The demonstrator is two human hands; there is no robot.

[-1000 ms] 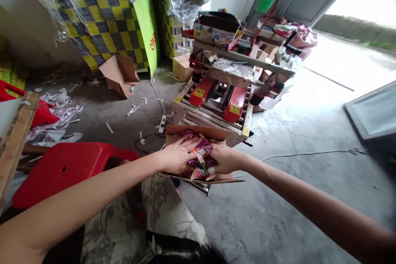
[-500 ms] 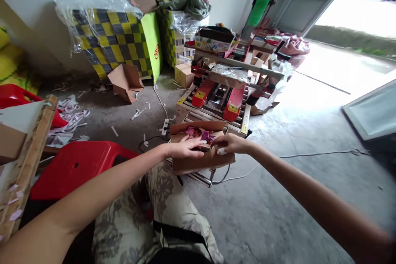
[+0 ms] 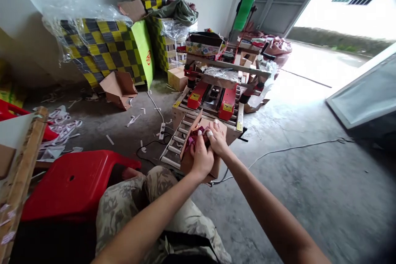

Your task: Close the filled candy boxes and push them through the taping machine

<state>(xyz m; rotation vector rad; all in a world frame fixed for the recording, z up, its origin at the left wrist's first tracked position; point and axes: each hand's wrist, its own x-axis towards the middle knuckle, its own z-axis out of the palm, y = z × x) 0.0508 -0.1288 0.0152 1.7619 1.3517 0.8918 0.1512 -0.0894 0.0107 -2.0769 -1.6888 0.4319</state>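
Observation:
An open cardboard box [image 3: 188, 165] sits on the metal rollers, turned at an angle, one flap standing up on its left. Shiny purple and dark red wrapped packets [image 3: 192, 135] show inside it. My left hand [image 3: 202, 157] is bent over the near side of the box, thumb up and fingers closed at its edge. Just beyond and touching it, my right hand [image 3: 218, 139] curls its fingers over the box's right side. Both hands partly hide the packets and the box's edges, so the exact grip of the fingertips is hard to see.
A roller conveyor [image 3: 170, 153] leads to a red taping machine [image 3: 227, 105] ahead. On my left stand a red plastic stool [image 3: 66, 181] and a wooden-edged table [image 3: 27, 152]. Cables [image 3: 278, 148] and paper scraps lie on the floor. Wrapped yellow-black stacks [image 3: 105, 45] line the wall.
The box has turned from lying crosswise to pointing away from me. My hands have come together at it, fingers curling where they had been spread over the packets. The view has shifted slightly.

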